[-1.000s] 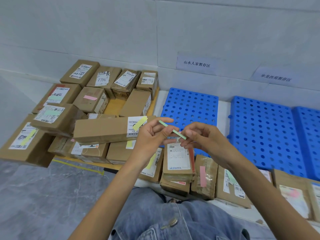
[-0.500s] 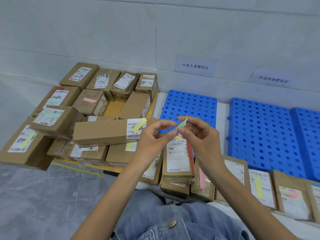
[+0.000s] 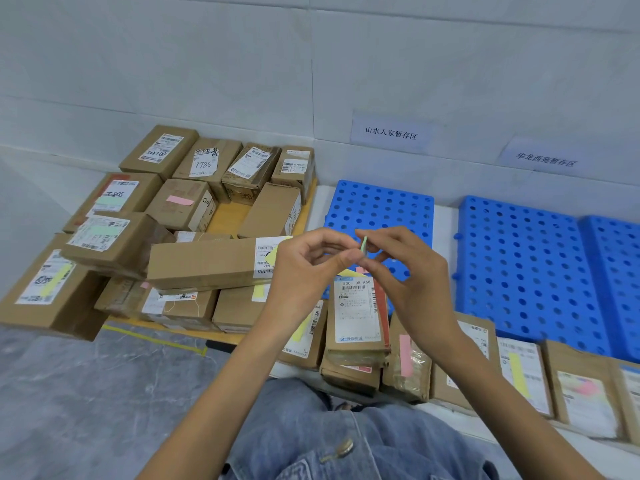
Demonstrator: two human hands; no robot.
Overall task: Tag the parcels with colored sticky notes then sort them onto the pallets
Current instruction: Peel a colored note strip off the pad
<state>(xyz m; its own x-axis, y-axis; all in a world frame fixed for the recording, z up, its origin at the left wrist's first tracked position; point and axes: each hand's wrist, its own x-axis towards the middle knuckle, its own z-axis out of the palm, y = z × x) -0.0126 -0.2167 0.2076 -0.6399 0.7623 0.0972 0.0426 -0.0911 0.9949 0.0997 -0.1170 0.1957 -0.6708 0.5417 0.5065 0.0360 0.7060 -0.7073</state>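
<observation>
A thin green sticky note point(image 3: 363, 244) stands edge-on between my two hands, held in the air above the parcels. My left hand point(image 3: 304, 271) pinches its lower end with thumb and forefinger. My right hand point(image 3: 412, 282) pinches it from the right. Below my hands lies a small brown parcel point(image 3: 356, 317) with a white label reading 530-DS A68. A long brown box point(image 3: 207, 263) with a yellow note lies left of my left hand. Blue perforated pallets point(image 3: 381, 209) point(image 3: 526, 268) lie behind my hands.
Several brown parcels with pink, green and yellow notes are stacked on a wooden pallet point(image 3: 228, 216) at the left. More tagged parcels point(image 3: 519, 379) line the front right. Two paper signs point(image 3: 391, 133) hang on the white wall. My denim-clad knees point(image 3: 346, 438) are below.
The green note has turned from lying slanted between my hands to standing edge-on, and my hands have drawn closer together around it. The view has shifted slightly.
</observation>
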